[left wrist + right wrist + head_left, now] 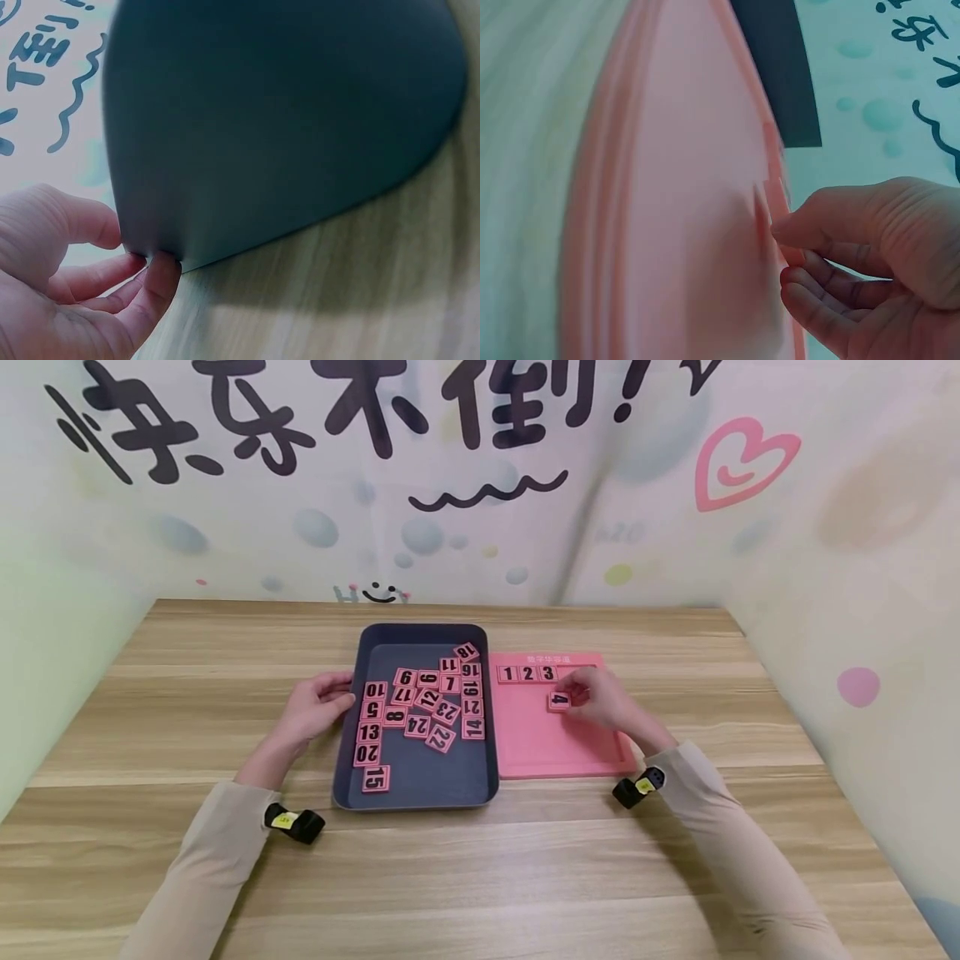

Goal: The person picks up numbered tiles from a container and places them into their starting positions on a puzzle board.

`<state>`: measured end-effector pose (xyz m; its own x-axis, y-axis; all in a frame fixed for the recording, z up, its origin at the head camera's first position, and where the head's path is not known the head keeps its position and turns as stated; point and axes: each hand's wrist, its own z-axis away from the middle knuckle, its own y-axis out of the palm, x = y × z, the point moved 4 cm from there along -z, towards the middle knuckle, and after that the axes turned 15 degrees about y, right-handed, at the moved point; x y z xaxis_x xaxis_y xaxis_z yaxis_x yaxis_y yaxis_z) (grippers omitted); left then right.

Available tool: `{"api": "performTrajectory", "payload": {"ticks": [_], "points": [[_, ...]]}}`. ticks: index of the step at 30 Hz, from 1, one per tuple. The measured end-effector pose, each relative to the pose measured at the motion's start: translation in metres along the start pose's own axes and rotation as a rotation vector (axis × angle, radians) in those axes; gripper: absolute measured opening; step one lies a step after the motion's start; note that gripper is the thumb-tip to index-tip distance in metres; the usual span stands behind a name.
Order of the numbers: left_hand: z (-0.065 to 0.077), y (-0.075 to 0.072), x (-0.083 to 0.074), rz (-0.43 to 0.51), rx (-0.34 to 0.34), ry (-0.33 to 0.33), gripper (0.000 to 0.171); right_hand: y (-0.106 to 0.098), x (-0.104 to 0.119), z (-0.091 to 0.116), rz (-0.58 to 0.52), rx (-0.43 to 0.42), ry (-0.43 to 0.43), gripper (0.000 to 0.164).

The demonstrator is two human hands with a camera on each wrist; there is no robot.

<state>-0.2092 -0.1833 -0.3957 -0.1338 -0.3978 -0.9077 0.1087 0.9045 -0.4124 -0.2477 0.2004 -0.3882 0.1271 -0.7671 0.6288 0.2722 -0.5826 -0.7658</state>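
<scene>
My right hand (600,697) pinches a pink number tile (558,700) marked 4, thumb and fingertips at its edges, over the pink puzzle board (536,735). In the right wrist view the tile (774,210) shows edge-on between the fingers, just off the board's surface. Tiles 1, 2 and 3 (527,673) sit in a row along the board's top left. My left hand (313,703) holds the left side of a dark grey tray (442,781); its bent fingers and thumb touch the wall and rim in the left wrist view.
Several loose number tiles (416,727) lie in the tray at various angles, some sideways or upside down. The tray's right side meets the board's left edge. Beneath both is a wooden table (465,885), with a printed wall covering (480,552) behind.
</scene>
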Motion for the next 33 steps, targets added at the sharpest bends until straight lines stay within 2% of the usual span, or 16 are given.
{"api": "performTrajectory", "payload": {"ticks": [11,14,17,21,26,33], "points": [[-0.001,0.000,0.001,0.008,0.002,0.003,0.044,0.001,-0.006,0.000,0.047,0.040,-0.029,0.030],[-0.001,0.001,0.002,0.014,0.002,0.004,0.044,0.001,-0.005,0.000,0.049,0.015,0.014,0.031],[-0.001,0.000,0.002,0.017,0.000,0.009,0.044,0.002,-0.005,0.001,0.049,-0.026,0.109,0.037],[-0.001,-0.001,0.002,0.018,-0.003,0.015,0.044,0.005,-0.005,0.001,0.064,-0.047,0.207,0.031],[-0.001,-0.001,0.001,0.015,-0.001,0.021,0.044,0.004,-0.004,0.001,0.093,-0.055,0.210,0.019],[-0.001,0.000,0.001,0.017,0.003,0.019,0.044,-0.005,-0.005,-0.002,0.137,-0.063,0.190,0.021]]}}
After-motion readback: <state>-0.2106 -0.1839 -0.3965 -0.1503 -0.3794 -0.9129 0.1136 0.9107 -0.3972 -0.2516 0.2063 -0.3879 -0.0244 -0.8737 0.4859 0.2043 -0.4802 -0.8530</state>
